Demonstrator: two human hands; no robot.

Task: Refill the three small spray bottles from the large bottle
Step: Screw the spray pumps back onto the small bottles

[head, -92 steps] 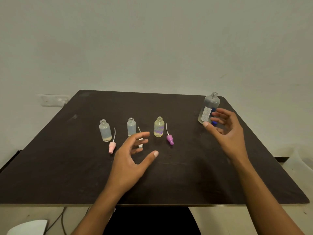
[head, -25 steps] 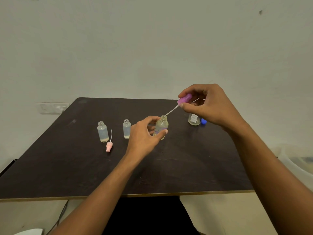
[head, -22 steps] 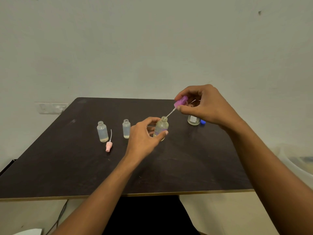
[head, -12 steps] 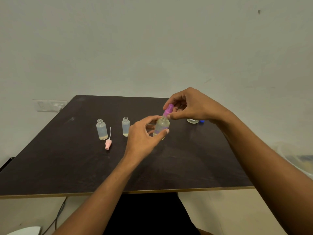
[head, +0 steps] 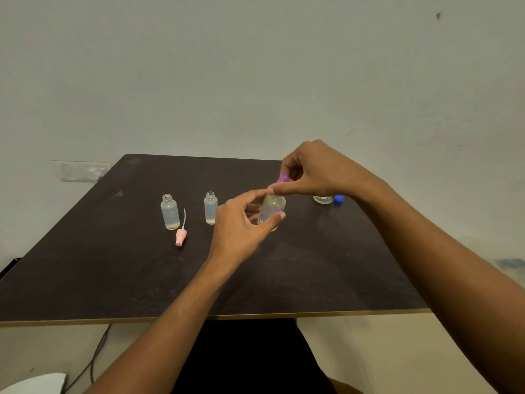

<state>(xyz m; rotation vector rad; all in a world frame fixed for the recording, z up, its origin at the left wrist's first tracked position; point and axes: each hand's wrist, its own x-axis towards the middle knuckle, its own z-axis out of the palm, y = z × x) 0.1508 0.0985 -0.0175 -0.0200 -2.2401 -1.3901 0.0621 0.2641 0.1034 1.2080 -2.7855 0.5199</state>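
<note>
My left hand (head: 240, 223) grips a small clear bottle (head: 273, 209) with purple print, standing near the middle of the dark table (head: 113, 274). My right hand (head: 315, 172) pinches the purple spray cap (head: 282, 179) on top of that bottle's neck. Two other small bottles stand uncapped to the left: one at the far left (head: 170, 212) and one in the middle (head: 210, 207). A pink spray cap (head: 181, 236) with its tube lies between them. The large bottle (head: 323, 198) is mostly hidden behind my right wrist, with its blue cap (head: 338, 198) beside it.
The table's back edge meets a pale wall with a socket plate (head: 82, 171) at the left. A cable (head: 93, 356) hangs below the front edge. A white object (head: 31, 383) shows at the bottom left corner.
My right hand has brought the purple spray cap down, its tube sliding into the bottle, until the cap sits on the neck. My left hand kept holding the bottle.
</note>
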